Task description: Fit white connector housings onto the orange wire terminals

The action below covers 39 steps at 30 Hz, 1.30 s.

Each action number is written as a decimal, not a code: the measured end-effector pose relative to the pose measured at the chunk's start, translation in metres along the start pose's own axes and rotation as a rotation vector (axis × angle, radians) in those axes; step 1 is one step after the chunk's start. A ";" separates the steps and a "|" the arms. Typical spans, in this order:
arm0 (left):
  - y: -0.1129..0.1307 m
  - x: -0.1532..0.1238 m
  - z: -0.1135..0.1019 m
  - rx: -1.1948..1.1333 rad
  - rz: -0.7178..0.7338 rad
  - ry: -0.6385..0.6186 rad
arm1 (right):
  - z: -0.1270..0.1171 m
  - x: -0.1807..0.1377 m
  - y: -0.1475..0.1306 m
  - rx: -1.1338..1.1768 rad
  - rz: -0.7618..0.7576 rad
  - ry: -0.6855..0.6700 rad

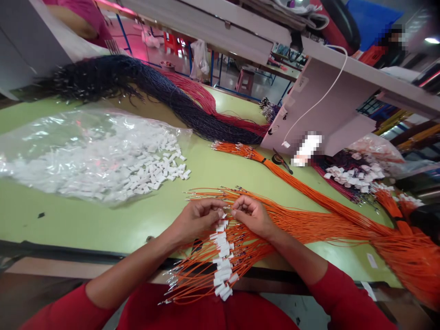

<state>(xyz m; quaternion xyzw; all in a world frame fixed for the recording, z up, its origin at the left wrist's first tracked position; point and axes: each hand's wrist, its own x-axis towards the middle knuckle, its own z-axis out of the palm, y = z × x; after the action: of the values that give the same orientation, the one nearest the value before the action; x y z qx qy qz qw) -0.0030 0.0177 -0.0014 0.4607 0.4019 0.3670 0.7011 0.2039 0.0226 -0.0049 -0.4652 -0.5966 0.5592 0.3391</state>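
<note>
My left hand (201,221) is closed in a pinch on a small white connector housing (224,216). Close beside it, my right hand (253,217) pinches the metal-tipped end of an orange wire, and the fingertips of both hands nearly meet. Below them, a row of white connector housings (223,250) sits on the ends of several orange wires near the table edge. The spread bundle of orange wires (309,224) runs under my right forearm toward the right. Exactly how the wire tip and the housing meet is too small to make out.
A clear plastic bag (68,151) spills loose white housings (161,172) on the green table (151,224). Behind lie dark blue wires (165,91) and red wires (195,91). A tied orange bundle (292,178) and small snips (282,161) lie near a panel (319,101). Another person's arm (74,18) shows upper left.
</note>
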 end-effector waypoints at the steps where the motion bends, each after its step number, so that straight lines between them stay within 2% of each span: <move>1: 0.000 0.001 0.002 0.005 -0.003 -0.001 | 0.001 0.000 -0.001 -0.011 0.000 -0.003; 9: 0.000 0.003 0.011 0.014 -0.034 0.026 | 0.001 -0.001 -0.001 -0.039 -0.047 0.000; 20: 0.003 0.001 0.013 -0.154 -0.117 0.037 | 0.002 -0.003 -0.002 -0.007 -0.076 -0.002; 32: -0.002 0.000 0.000 -0.299 -0.164 0.091 | 0.003 -0.004 -0.004 0.017 -0.072 0.054; 39: 0.001 0.000 0.001 -0.376 -0.173 0.091 | 0.005 -0.006 -0.006 -0.028 -0.077 0.029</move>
<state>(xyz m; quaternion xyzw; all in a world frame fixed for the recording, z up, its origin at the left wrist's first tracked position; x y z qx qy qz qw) -0.0025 0.0176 -0.0007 0.2684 0.3958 0.3943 0.7847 0.2001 0.0158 0.0014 -0.4548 -0.6166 0.5306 0.3626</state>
